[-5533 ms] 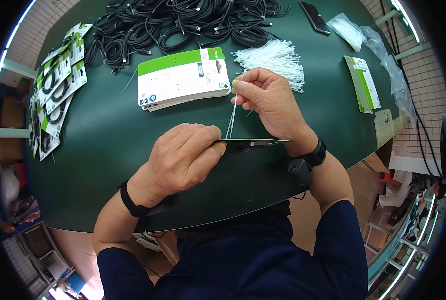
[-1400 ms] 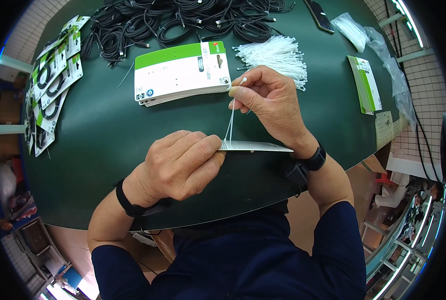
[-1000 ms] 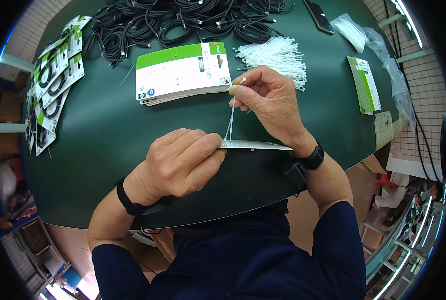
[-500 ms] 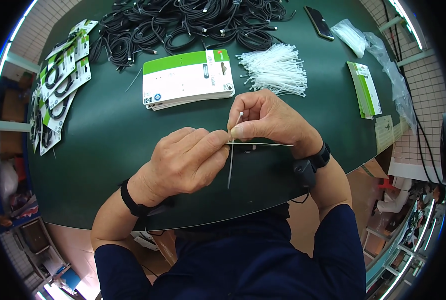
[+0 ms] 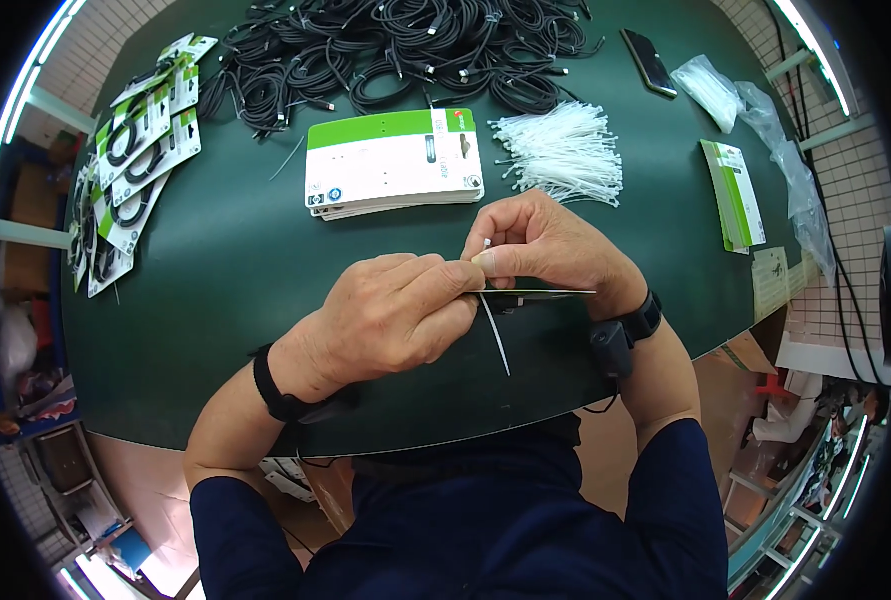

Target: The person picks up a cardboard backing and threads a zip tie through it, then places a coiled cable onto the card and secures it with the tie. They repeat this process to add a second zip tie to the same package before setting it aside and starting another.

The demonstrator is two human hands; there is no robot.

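Near the front of the table, my left hand (image 5: 391, 310) is closed on the left end of a thin packaging card (image 5: 556, 294), seen nearly edge-on. My right hand (image 5: 551, 245) pinches a white cable tie (image 5: 498, 340) near its head, behind the card. The tie's long tail hangs down on the near side of the card, tilted to the right. Both thumbs and fingertips meet at this spot, so where the tie passes the card is hidden. Something dark shows just under the card's edge; its kind is unclear.
Beyond my hands lie a stack of green-and-white cards (image 5: 386, 165) and a pile of white cable ties (image 5: 561, 150). Coiled black cables (image 5: 396, 50) cover the back. Carded cables (image 5: 146, 160) lie left; a phone (image 5: 650, 62), bagged ties (image 5: 708, 92) and more cards (image 5: 736, 195) lie right.
The tie's head has sunk toward my right fingertips, and its tail has swung from upright to slanting right. Both hands appear slightly further right; the whole view has shifted a little too.
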